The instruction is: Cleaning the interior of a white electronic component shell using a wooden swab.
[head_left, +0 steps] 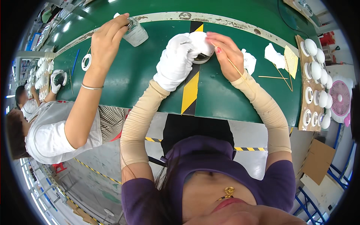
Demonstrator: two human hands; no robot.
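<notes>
My left hand (175, 60), in a white glove, is closed around a white rounded dome-shaped piece (201, 42) with a dark, shiny part and a pale ring at its lower side. My bare right hand (229, 56) has a thin wooden stick (235, 67) between its fingers, which runs back along the wrist. Its fingertips are at the right side of the dome; whether they press on it I cannot tell. Right of that hand lies a crumpled white cloth or paper (249, 62).
At left, a co-worker's hand (107, 39) reaches to a clear bottle (135, 34) near a white ring (86, 62). Rightward lie a white cloth (274, 56), a yellow perforated sheet (291, 62) and several thin sticks. A board (304, 93) bears white globes and rings. Striped tape (191, 92) crosses the green table.
</notes>
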